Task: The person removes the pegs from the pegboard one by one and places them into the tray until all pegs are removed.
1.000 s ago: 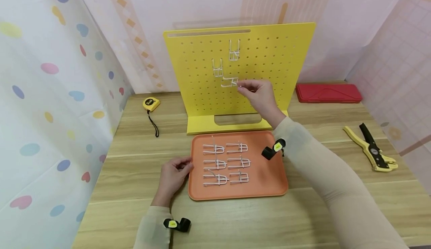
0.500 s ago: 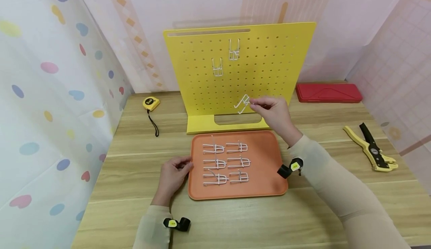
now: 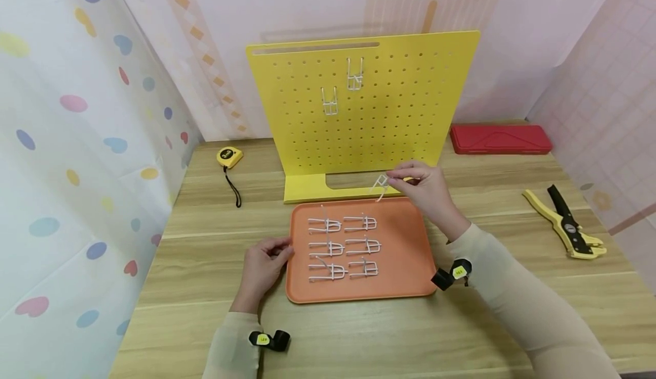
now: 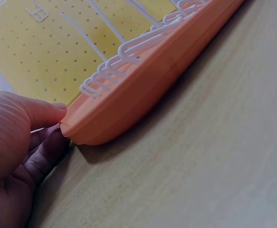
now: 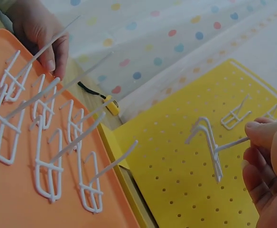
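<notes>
My right hand (image 3: 427, 194) pinches a white wire hook (image 3: 381, 182) by its prong, in front of the pegboard's base and just above the tray's back edge. In the right wrist view the held hook (image 5: 212, 147) hangs from thumb and fingers (image 5: 266, 161), apart from the board. My left hand (image 3: 262, 271) grips the left rim of the orange tray (image 3: 405, 254); in the left wrist view its thumb lies on the tray corner (image 4: 96, 133). Several white hooks (image 3: 364, 246) lie in two columns on the tray. Two hooks (image 3: 355, 74) (image 3: 330, 101) hang on the yellow pegboard (image 3: 400, 100).
A yellow tape measure (image 3: 229, 157) with a black strap lies at the back left. At the right are a red case (image 3: 501, 140) and a yellow-and-black plier tool (image 3: 566, 225). Patterned curtains stand at the left and behind.
My right hand has moved down and to the right, away from the pegboard's face, with the hook still pinched and now turned. The left hand has stayed at the tray.
</notes>
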Motion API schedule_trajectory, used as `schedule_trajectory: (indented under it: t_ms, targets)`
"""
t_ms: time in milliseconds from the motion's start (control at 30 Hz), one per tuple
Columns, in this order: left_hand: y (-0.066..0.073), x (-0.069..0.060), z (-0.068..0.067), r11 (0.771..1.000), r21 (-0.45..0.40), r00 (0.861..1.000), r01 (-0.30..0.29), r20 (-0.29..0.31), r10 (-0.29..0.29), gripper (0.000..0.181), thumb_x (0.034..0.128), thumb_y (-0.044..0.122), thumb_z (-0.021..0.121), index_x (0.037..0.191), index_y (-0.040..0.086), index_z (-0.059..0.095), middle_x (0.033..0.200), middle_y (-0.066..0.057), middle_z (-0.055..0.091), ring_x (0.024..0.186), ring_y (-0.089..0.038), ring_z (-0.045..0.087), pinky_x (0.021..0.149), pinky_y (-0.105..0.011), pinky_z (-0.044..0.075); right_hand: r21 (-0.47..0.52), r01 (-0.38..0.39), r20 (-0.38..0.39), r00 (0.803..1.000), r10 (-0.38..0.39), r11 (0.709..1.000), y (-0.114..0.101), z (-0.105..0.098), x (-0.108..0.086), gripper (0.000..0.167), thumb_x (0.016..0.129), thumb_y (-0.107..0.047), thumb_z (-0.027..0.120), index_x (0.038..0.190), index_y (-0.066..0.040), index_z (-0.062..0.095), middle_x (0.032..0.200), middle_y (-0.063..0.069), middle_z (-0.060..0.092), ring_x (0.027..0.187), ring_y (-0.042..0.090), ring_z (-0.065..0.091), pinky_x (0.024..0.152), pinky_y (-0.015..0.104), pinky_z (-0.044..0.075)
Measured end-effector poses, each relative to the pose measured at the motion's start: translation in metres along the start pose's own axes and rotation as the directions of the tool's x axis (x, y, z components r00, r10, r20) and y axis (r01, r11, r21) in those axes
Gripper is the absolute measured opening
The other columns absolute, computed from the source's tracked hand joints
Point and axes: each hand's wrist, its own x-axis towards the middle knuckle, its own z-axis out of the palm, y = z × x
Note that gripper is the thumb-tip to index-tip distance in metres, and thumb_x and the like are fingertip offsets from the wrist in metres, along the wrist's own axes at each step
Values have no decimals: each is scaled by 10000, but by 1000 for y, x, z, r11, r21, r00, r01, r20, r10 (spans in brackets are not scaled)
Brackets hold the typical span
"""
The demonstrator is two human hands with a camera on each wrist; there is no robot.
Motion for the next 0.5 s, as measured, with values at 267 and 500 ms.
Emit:
schedule_trajectory:
  t_ms: [267, 500]
  targets:
    - [0, 0, 1, 1000, 0, 1000, -11, -6, 11, 186, 844, 89, 746, 1027, 56, 747, 863, -59, 695, 758, -150, 618, 630, -194, 509, 19, -61, 31, 998, 60, 998, 12, -6, -12, 150, 854, 27, 694, 988, 90, 717, 1025, 236, 678, 845, 96, 668, 685, 257, 555]
    - [0, -1, 1, 1000, -10, 1000, -9, -7, 9, 183, 844, 90, 746, 1023, 54, 748, 865, -61, 695, 758, -145, 619, 633, -191, 509, 34, -75, 40, 997, 73, 997, 18, -8, -19, 135, 848, 34, 697, 974, 73, 722, 975, 254, 682, 768, 141, 682, 654, 234, 542]
